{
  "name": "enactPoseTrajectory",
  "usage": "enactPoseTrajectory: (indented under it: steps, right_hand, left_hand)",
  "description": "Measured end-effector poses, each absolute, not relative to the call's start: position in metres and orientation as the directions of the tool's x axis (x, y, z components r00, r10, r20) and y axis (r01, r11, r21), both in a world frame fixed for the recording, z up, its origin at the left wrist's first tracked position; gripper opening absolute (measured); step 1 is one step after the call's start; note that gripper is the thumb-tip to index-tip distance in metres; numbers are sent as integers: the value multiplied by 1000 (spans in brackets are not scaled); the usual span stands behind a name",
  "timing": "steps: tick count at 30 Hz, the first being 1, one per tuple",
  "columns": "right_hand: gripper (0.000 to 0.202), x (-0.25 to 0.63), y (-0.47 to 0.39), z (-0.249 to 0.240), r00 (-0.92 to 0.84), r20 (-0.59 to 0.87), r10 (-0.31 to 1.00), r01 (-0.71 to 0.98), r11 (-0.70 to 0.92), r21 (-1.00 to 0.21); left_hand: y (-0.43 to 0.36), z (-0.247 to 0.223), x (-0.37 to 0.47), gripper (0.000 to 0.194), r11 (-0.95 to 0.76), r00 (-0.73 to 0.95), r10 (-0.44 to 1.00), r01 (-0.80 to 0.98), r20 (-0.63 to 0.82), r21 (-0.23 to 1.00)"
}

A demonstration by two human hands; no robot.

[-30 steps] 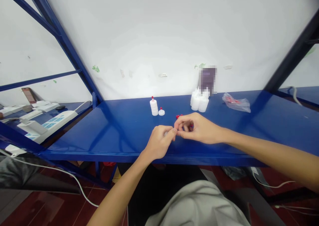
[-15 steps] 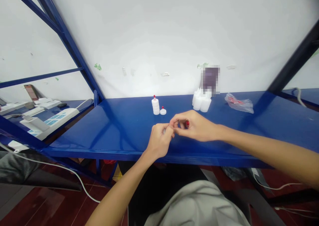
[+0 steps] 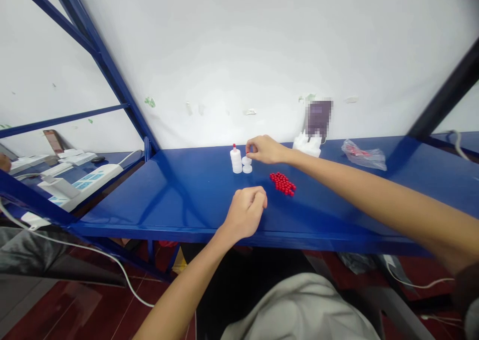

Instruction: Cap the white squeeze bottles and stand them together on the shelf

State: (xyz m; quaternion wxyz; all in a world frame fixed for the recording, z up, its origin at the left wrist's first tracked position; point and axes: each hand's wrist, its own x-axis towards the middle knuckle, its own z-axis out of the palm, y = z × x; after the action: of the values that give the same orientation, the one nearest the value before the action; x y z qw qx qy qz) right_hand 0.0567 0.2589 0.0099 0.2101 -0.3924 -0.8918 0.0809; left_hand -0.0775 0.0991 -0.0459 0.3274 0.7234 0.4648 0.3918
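Observation:
My right hand (image 3: pixel 266 149) reaches to the back of the blue table and pinches a small red tip (image 3: pixel 248 151) over a white round cap. Beneath it lies another white cap (image 3: pixel 247 169), right beside a white bottle (image 3: pixel 236 161) with a red tip. My left hand (image 3: pixel 247 210) is closed near the table's front; whatever its fingers may hold is hidden. Between my hands and to the right, several small red pieces (image 3: pixel 283 183) lie in a cluster. Behind my right wrist stand several white bottles (image 3: pixel 307 144).
A clear plastic bag (image 3: pixel 363 155) with red pieces lies at the right of the blue table (image 3: pixel 179 195). Blue frame posts rise at the left and right. On the left are a power strip (image 3: pixel 93 176), cables and a phone (image 3: pixel 53 142).
My right hand has moved away from my left, back to the white caps, and the red cluster is uncovered. My left hand stays near the front edge, still closed.

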Motion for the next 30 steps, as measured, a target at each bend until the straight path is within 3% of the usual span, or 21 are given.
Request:
enactPoseTrajectory:
  steps: [8, 13, 17, 21, 27, 30]
  right_hand:
    - [27, 89, 240, 18, -617, 290, 732, 694, 679, -238]
    - [20, 147, 189, 10, -609, 120, 784, 769, 621, -151]
    - [22, 170, 162, -4, -518, 35, 855, 835, 514, -198]
    - [25, 168, 159, -14, -532, 3, 847, 819, 516, -251]
    - [14, 169, 166, -18, -585, 22, 811, 775, 566, -282]
    - [12, 160, 156, -10, -585, 129, 801, 737, 591, -327]
  left_hand:
    - [100, -46, -78, 32, -356, 272, 927, 424, 258, 833]
    - [99, -46, -77, 35, -366, 281, 923, 438, 262, 821]
    - [99, -45, -76, 36, -357, 273, 928, 454, 254, 816]
    - [99, -45, -76, 36, -357, 275, 927, 439, 255, 825]
    - [101, -46, -76, 41, -375, 311, 915, 428, 256, 822]
    - [101, -46, -76, 49, -392, 316, 909, 426, 272, 815]
